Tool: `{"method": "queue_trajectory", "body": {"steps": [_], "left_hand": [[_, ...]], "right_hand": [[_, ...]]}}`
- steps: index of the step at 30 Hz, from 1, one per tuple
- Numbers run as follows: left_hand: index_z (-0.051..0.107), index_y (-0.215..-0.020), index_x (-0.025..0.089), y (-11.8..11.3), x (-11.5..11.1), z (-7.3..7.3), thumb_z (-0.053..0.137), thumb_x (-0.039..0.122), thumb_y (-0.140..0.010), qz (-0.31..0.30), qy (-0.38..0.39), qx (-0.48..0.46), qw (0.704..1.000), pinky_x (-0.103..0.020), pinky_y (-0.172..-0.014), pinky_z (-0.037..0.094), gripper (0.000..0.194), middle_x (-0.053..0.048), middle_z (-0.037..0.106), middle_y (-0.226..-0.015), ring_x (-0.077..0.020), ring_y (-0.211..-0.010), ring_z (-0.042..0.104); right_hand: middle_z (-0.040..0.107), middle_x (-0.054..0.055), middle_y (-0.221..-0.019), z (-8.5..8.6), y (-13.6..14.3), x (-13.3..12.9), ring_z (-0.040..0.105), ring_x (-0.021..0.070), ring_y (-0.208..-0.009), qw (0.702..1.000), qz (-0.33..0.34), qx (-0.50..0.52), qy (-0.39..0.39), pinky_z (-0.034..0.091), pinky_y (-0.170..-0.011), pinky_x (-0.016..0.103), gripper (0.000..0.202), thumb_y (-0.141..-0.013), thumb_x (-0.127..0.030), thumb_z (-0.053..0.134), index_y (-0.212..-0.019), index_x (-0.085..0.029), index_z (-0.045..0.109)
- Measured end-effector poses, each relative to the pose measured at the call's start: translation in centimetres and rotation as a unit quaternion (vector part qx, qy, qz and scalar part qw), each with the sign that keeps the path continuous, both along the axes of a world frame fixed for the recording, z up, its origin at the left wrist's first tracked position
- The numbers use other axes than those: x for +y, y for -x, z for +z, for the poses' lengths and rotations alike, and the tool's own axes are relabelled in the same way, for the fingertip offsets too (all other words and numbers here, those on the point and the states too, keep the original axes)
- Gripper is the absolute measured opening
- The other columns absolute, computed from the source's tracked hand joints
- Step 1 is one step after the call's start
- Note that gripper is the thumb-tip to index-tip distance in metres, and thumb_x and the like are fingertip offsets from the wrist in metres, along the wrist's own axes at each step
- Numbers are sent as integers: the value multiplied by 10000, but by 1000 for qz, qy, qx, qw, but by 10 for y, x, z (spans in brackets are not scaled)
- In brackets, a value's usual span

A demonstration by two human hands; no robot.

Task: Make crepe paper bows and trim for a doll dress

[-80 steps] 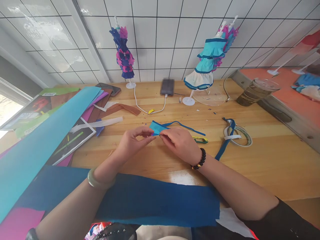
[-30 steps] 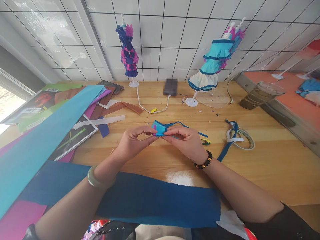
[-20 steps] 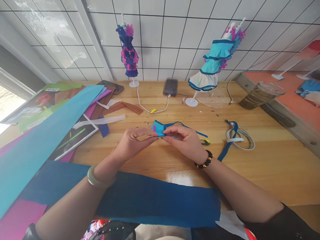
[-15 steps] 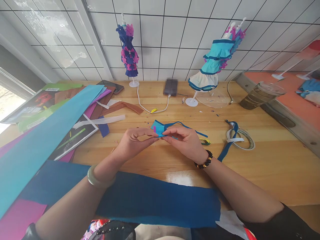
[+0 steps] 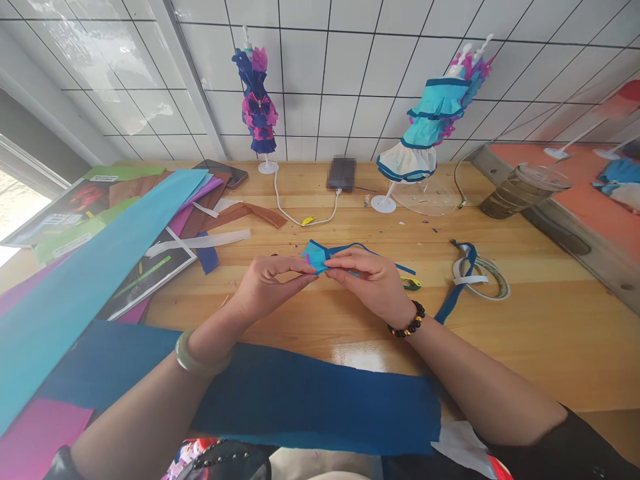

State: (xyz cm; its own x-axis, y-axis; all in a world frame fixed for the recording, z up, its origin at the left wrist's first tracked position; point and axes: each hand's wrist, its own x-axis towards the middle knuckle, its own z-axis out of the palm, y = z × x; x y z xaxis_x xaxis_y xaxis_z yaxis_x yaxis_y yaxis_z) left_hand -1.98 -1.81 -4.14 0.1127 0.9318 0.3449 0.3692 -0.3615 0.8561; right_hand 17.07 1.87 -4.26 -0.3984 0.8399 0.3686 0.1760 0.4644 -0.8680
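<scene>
Your left hand (image 5: 269,279) and right hand (image 5: 369,280) both pinch the small turquoise piece (image 5: 317,249) in their fingertips, mid-table (image 5: 540,340). Its dark-trimmed far edge slants nearer you toward the right; fingers hide the rest, can't call its long axis. Dark blue strip (image 5: 407,269) runs rightward behind your right hand.

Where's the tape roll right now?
In the head view, the tape roll lies on the right side of the wooden table, to the right of the right hand, with a dark blue strip across its left part.
</scene>
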Motion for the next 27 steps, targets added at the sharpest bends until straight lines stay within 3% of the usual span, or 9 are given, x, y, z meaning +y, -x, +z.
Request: {"method": "queue_trajectory", "body": {"steps": [8, 18, 27], "left_hand": [[690, -759, 209, -1, -1, 0, 651, 278, -717, 20, -22, 13, 999, -260, -689, 523, 90, 0, 705, -777, -151, -702, 645], [684, -757, 201, -1, 0, -2, 655, 233, -716, 15, -60, 25, 998, -237, -663, 511, 59, 1, 703, -759, -135, -682, 638], [681, -763, 187, -2, 0, 1, 648, 190, -720, -27, -30, -53, 998, -309, -758, 502, 54, -37, 694, -847, -176, -791, 636]], "right_hand": [[689, 30, -851, 0, 0, -1, 626, 161, -801, 998, -4, 32, 44, 533, -710, 300, 121, -703, -227, 673, -820, -233, 705], [682, 42, -819, 2, 0, -1, 613, 154, -775, 999, -4, 9, 45, 515, -700, 285, 77, -704, -224, 671, -773, -195, 685], [667, 44, -828, 1, 2, -1, 605, 139, -754, 990, 16, 67, 122, 505, -684, 270, 105, -671, -219, 696, -766, -179, 673]]}}
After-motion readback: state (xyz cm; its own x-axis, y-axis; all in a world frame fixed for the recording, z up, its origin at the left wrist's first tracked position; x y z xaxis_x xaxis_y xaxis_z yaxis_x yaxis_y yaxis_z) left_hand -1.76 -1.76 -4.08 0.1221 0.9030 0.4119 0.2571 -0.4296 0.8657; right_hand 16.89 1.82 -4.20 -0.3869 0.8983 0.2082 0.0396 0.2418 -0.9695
